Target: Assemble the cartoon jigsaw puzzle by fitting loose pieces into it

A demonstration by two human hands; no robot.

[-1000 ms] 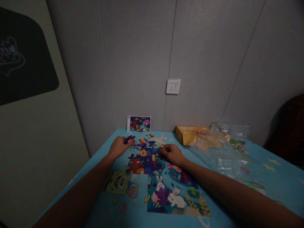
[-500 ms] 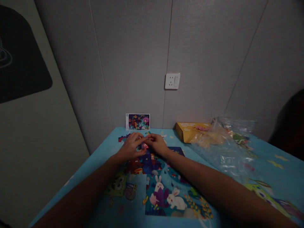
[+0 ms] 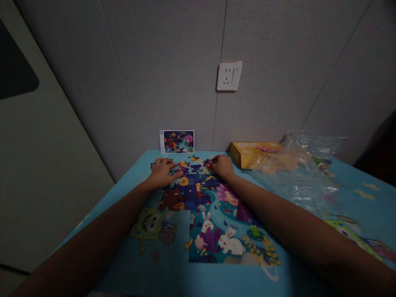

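Note:
A partly joined jigsaw puzzle (image 3: 213,222) lies on the table, showing white rabbits, a stream and a brown bear. Beyond its far edge are several loose puzzle pieces (image 3: 196,168). My left hand (image 3: 161,173) rests palm down at the far left of the puzzle, fingers spread over and beside the loose pieces. At the far right, my right hand (image 3: 222,166) has its thumb and fingertips closed on a dark puzzle piece (image 3: 209,163), which the fingers partly cover. Against the wall leans a small picture card (image 3: 178,142) with a similar colourful scene.
A yellow box (image 3: 243,154) stands at the back right, with crumpled clear plastic bags (image 3: 301,177) in front of and beside it. The blue tablecloth (image 3: 148,272) has cartoon prints. A grey wall with a socket (image 3: 229,76) rises behind the table.
My hands were close together over the far pieces and have moved apart, the right one to the right. The view has tilted downward, and more loose pieces show between the hands.

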